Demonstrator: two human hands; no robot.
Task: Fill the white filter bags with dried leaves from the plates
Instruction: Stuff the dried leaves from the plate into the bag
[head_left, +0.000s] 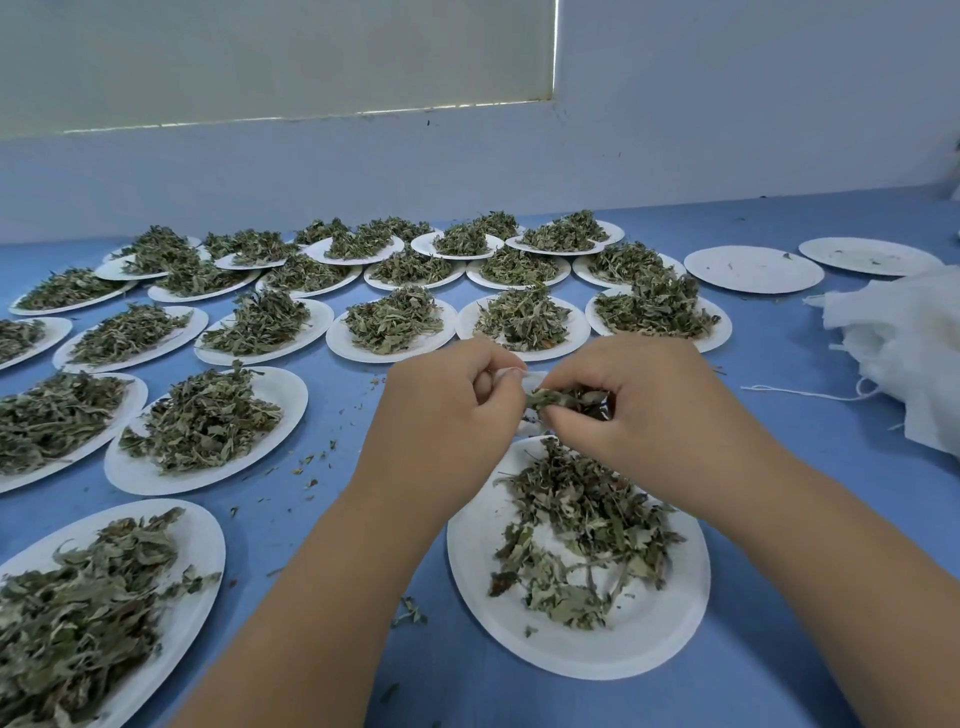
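Centrally, left hand (447, 410) pinching filter bag (535, 383), right hand (644, 405) pinching leaves (553, 400), above plate (597, 649) far rim.

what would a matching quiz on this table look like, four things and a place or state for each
Things
1. left hand
2. right hand
3. pile of filter bags
4. nearly bare plate

Places and states
A. lies at the right edge of the blue table
B. pinches a clump of dried leaves
C. carries only crumbs, back right
D. grips a white filter bag

Pairs: 1-D, 2-B, 3-A, 4-C
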